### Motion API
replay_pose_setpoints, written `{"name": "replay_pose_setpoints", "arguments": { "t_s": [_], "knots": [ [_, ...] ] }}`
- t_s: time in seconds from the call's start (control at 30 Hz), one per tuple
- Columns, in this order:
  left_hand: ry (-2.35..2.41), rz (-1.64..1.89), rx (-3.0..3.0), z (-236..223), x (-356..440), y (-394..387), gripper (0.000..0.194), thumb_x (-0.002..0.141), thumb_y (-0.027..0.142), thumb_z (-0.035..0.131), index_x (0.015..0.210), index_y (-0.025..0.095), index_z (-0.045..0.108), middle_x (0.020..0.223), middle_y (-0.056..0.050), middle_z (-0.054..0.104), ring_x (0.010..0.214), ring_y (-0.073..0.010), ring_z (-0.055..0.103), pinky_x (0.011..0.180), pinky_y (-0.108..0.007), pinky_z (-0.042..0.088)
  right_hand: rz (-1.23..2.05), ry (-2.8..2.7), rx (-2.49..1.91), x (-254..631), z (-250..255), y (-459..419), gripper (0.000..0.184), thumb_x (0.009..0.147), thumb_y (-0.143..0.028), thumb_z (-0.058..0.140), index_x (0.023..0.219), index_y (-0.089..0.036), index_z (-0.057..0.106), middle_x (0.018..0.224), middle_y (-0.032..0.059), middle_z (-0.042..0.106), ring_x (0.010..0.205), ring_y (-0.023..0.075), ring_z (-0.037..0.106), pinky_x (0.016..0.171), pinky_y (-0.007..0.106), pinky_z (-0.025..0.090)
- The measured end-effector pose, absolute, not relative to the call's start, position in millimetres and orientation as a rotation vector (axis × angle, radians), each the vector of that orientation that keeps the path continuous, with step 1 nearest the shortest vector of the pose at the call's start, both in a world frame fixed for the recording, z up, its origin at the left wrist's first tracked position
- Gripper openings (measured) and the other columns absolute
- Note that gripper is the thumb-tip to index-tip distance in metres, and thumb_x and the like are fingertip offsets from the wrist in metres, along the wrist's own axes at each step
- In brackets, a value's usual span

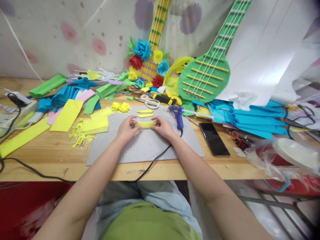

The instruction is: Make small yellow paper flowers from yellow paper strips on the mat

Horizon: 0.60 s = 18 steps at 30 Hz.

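My left hand (126,128) and my right hand (162,126) pinch the two ends of a small yellow paper strip (145,125), held level over a grey board (112,151). Just beyond it lie two folded yellow paper pieces (146,116). Yellow paper flowers (121,107) rest at the board's far left. To the left are a stack of yellow paper rectangles (96,125) and a heap of yellow scraps (81,135). A blue glue gun (178,116) stands right of my right hand, its black cord running under my right forearm.
White-handled scissors (152,103) and a black-and-yellow cutter (163,99) lie behind the board. A phone (214,139) is at right, near blue crepe paper (250,118). A green paper instrument (203,80) and a yellow one (156,36) with paper flowers lean at the back.
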<state>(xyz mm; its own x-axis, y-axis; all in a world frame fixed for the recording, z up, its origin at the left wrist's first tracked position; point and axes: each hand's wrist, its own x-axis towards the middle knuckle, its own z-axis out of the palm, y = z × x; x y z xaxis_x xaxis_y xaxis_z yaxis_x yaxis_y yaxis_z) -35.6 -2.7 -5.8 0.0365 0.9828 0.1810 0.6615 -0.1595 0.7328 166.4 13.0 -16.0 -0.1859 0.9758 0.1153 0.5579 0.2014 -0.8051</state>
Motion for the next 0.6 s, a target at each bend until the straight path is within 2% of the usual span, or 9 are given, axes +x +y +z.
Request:
{"name": "replay_pose_setpoints", "arguments": {
  "t_s": [0.13, 0.37, 0.6],
  "knots": [
    [1.727, 0.836, 1.842, -6, -38, -1, 0.039, 0.068, 0.035, 0.062, 0.105, 0.022, 0.057, 0.075, 0.001, 0.065, 0.076, -0.0161, 0.060, 0.075, -0.029, 0.043, 0.861, -1.828, -1.399, 167, -15, 11, 0.030, 0.067, -0.026, 0.061, 0.097, -0.022, 0.057, 0.072, -0.0043, 0.057, 0.063, 0.0095, 0.049, 0.063, 0.023, 0.038],
    [1.866, 0.819, 1.833, -4, -34, 1, 0.051, 0.070, 0.038, 0.061, 0.117, 0.021, 0.050, 0.079, 0.000, 0.065, 0.078, -0.0169, 0.060, 0.071, -0.029, 0.042, 0.810, -1.708, -1.556, 160, -11, 10, 0.028, 0.069, -0.024, 0.059, 0.096, -0.021, 0.055, 0.072, -0.0045, 0.058, 0.063, 0.0098, 0.052, 0.064, 0.023, 0.039],
    [1.951, 0.825, 1.858, 2, -29, 0, 0.050, 0.072, 0.037, 0.059, 0.118, 0.019, 0.048, 0.079, -0.001, 0.065, 0.082, -0.0181, 0.059, 0.074, -0.030, 0.042, 0.566, -1.796, -1.723, 151, -10, 10, 0.029, 0.077, -0.028, 0.053, 0.106, -0.023, 0.051, 0.078, -0.0029, 0.062, 0.070, 0.0129, 0.056, 0.065, 0.025, 0.039]
  ]
}}
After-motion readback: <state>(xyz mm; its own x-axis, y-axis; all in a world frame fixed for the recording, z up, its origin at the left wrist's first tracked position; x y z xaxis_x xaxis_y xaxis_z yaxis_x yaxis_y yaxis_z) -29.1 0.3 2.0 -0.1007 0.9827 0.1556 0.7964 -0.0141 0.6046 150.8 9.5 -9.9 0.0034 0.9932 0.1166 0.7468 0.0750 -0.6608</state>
